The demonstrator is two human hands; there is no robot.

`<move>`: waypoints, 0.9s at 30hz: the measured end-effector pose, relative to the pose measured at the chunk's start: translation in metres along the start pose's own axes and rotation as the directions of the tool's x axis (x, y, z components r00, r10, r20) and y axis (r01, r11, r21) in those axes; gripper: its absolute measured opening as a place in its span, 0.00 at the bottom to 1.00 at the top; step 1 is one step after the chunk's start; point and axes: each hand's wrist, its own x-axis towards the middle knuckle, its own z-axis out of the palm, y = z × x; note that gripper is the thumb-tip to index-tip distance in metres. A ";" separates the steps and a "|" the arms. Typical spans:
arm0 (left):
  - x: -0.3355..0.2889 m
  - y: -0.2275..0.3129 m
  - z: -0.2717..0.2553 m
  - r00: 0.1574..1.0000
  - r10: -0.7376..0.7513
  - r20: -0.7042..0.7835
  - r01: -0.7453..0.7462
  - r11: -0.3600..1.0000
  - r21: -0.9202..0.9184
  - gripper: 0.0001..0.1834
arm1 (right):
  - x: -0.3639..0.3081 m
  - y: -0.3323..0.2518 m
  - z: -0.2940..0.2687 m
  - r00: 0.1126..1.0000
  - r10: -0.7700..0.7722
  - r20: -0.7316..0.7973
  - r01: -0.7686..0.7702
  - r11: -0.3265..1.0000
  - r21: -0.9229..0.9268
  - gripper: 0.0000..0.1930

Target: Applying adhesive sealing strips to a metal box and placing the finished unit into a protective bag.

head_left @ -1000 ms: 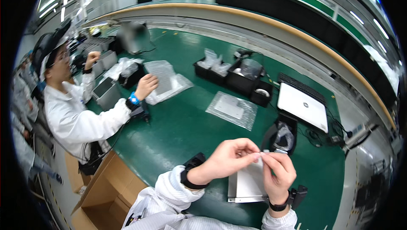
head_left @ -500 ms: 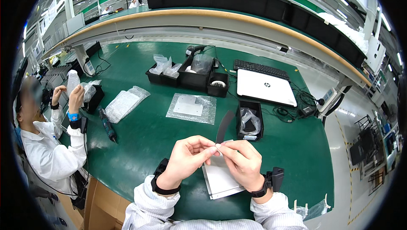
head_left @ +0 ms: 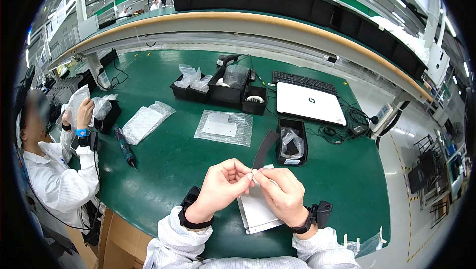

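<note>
Between the fingertips of my left hand (head_left: 224, 185) and my right hand (head_left: 280, 189) is the lower end of a dark, curved strip (head_left: 265, 149). Both hands are closed in a pinch, their tips nearly touching. The strip rises away from me and bends to the right at its top. Beneath my hands a white flat panel (head_left: 258, 213) with a folded edge lies on the green table, partly covered by my right hand. Just beyond my right hand stands a black bin (head_left: 292, 159) with clear plastic bags inside.
A metal plate (head_left: 219, 127) rests on bubble wrap ahead. Bubble-wrapped packets (head_left: 144, 124) and a power screwdriver (head_left: 125, 147) lie left. At the back are black bins (head_left: 226, 90), a white laptop (head_left: 310, 102) and a keyboard (head_left: 305, 81). A co-worker (head_left: 62, 169) handles bubble wrap at the left.
The dark strip has tilted and bends further to the right at its top. My hands have barely shifted. The co-worker's hands have lowered, and the bubble wrap they hold is spread wider.
</note>
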 end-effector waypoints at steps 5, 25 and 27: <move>0.004 -0.014 0.007 0.992 0.110 -0.064 -0.112 0.994 -0.022 0.01 | 0.000 -0.002 0.000 1.000 0.004 -0.004 -0.004 1.000 0.010 0.20; -0.001 -0.011 0.014 0.995 0.093 -0.039 -0.097 0.989 -0.111 0.05 | 0.000 0.003 0.001 0.994 0.055 -0.097 -0.047 0.995 0.083 0.21; -0.003 -0.009 0.014 0.995 0.100 -0.026 -0.102 0.988 -0.113 0.05 | 0.002 0.002 0.001 0.987 0.091 -0.129 -0.078 0.991 0.106 0.17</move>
